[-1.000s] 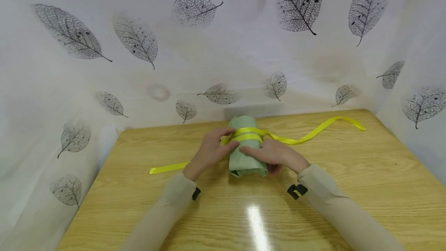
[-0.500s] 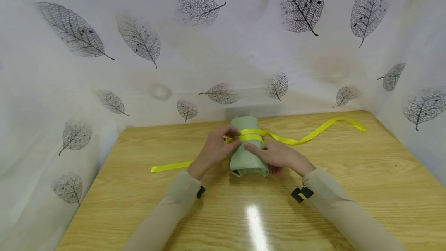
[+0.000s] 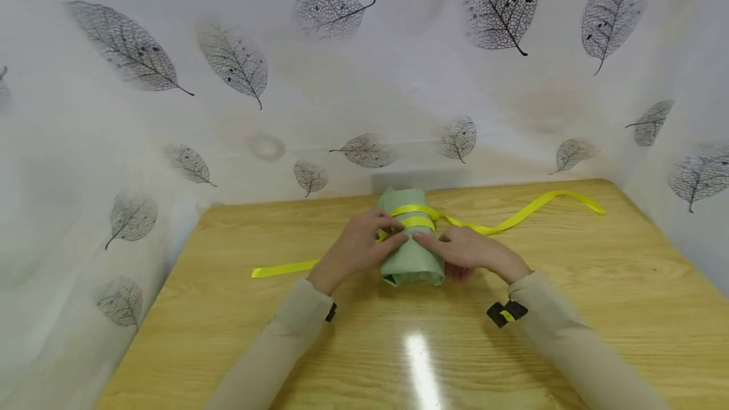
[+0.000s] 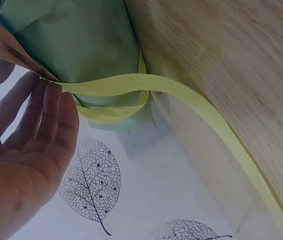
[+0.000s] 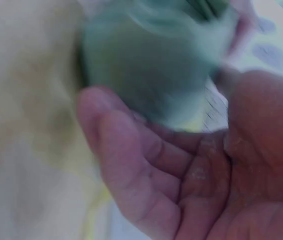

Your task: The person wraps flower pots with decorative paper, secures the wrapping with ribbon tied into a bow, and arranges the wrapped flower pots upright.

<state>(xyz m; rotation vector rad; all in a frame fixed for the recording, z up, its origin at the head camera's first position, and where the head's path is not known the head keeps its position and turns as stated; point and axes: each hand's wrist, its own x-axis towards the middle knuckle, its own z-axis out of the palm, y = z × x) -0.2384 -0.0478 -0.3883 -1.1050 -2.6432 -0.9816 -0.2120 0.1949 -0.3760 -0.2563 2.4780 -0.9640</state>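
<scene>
A light green wrapped bundle (image 3: 411, 261) lies on the wooden table, its near end folded in. Two bands of yellow ribbon (image 3: 418, 221) run across its far half. My left hand (image 3: 355, 245) grips the bundle from the left, thumb and fingertips on top beside the near band. In the left wrist view, those fingers pinch at a brownish folded edge (image 4: 16, 52) of the wrapping, right by the ribbon. From the right, my right hand (image 3: 467, 250) holds the bundle with its thumb on top, close to the left thumb. Its fingers curl low along the side, blurred in the right wrist view.
One ribbon tail (image 3: 285, 269) lies out to the left on the table (image 3: 342, 359); a longer, wavy tail (image 3: 529, 209) stretches right. Behind the table's far edge hangs a white curtain (image 3: 410, 81) printed with dark leaves.
My left fingers have moved a little to the right and nearer over the bundle's top. The right thumb has shifted right. Both thumbs now sit close together; the ribbon tails lie as before.
</scene>
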